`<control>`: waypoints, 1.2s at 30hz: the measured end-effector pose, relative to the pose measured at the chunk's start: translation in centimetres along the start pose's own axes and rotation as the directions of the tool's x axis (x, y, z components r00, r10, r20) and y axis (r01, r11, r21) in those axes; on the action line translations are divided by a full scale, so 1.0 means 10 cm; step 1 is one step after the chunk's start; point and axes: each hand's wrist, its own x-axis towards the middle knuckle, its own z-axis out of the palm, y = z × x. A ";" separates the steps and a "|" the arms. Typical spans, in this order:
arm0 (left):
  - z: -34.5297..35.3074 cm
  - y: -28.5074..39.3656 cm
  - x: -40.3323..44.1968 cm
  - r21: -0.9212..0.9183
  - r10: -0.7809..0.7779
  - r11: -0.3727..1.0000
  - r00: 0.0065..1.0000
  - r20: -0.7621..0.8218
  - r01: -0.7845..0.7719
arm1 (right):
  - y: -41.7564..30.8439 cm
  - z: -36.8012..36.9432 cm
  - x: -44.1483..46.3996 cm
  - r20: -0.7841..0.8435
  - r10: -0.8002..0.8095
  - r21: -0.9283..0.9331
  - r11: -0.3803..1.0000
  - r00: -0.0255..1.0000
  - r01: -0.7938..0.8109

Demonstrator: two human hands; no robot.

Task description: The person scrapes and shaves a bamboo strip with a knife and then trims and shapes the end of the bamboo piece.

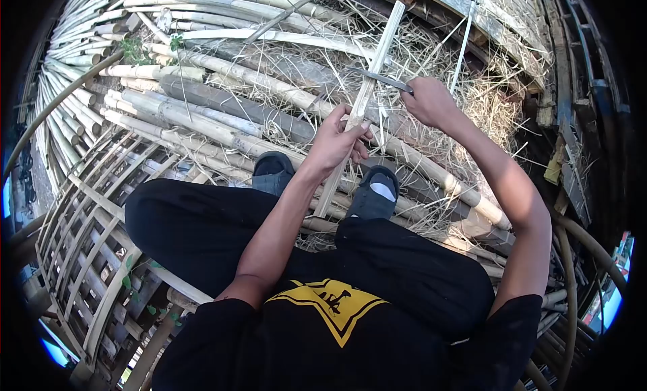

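My left hand (339, 143) is closed around the middle of a pale split bamboo strip (385, 44), which slants from between my feet up toward the top of the view. In my right hand (431, 102) is the handle of a knife, gripped in a closed fist. The dark knife blade (385, 79) points left and lies across the strip, above my left hand. Whether the edge bites into the bamboo I cannot tell. Thin shavings (323, 74) lie around and beneath the strip.
Bamboo poles (229, 138) lie side by side under and beyond my feet, with a large stack at the upper left. A woven bamboo lattice (87, 236) curves at the left. Wooden boards (526, 27) stand at the upper right. My sandalled feet (374, 192) flank the strip's lower end.
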 end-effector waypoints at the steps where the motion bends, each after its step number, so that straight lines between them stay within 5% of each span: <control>1: -0.02 -0.02 0.02 -0.001 0.007 1.000 1.000 0.005 -0.007 | 0.02 0.01 0.07 -0.006 0.001 -0.006 1.000 1.000 -0.001; 5: -0.12 -0.02 0.04 -0.043 -0.072 0.997 0.996 -0.061 0.069 | 0.07 0.14 0.33 -0.002 -0.025 -0.042 0.999 1.000 0.025; 7: -0.18 0.01 0.01 -0.027 -0.100 0.995 0.994 0.034 0.101 | -0.04 0.17 0.30 0.058 -0.029 0.169 0.986 0.998 0.019; 12: -0.26 -0.06 0.02 -0.011 -0.170 0.985 0.984 0.047 0.171 | -0.12 0.31 0.18 0.221 0.111 0.339 0.923 0.969 -0.183; 15: -0.18 -0.10 0.01 0.183 -0.159 0.971 0.987 0.006 0.155 | -0.06 0.36 0.09 0.224 0.106 0.420 0.887 0.969 -0.194; 19: -0.18 -0.20 0.02 0.121 -0.121 0.987 0.984 0.131 0.105 | -0.05 0.36 -0.05 0.222 0.068 0.522 0.834 0.973 -0.177; 20: -0.18 -0.17 0.00 0.092 -0.178 0.982 0.973 0.144 0.166 | -0.05 0.33 -0.05 0.166 0.065 0.365 0.923 0.984 -0.122; 25: -0.08 -0.05 -0.05 0.206 -0.266 0.946 0.962 0.060 0.249 | 0.05 0.55 -0.08 0.096 0.064 0.377 0.921 0.993 -0.096; 27: -0.06 -0.11 -0.05 0.267 -0.230 0.937 0.973 -0.016 0.226 | -0.04 0.53 -0.11 0.201 0.174 0.334 0.913 0.964 -0.234; 36: -0.06 -0.23 0.04 0.569 -0.055 0.805 0.976 -0.210 0.168 | -0.18 0.62 -0.09 0.158 0.172 0.315 0.925 0.972 -0.215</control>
